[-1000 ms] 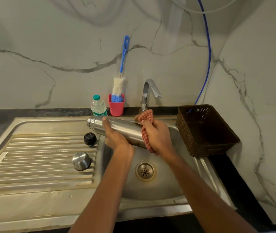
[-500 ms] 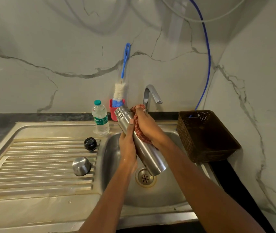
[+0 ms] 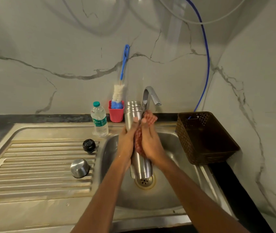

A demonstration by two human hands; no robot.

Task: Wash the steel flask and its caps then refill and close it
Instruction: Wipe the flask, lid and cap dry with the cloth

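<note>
I hold the flask (image 3: pixel 140 167) upright, mouth up, left hand (image 3: pixel 126 142) gripping it. The right hand (image 3: pixel 151 144) clamps cloth (image 3: pixel 151 117) against it

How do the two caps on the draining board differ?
The round black cap is dark and smaller; the domed shiny steel cap is reflective and bigger. The black one lies nearer the wall, the steel one nearer the person. Both rest on the ribbed draining board.

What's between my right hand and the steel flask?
A red checked cloth, which the right hand holds against the steel flask; the head view shows it.
</note>
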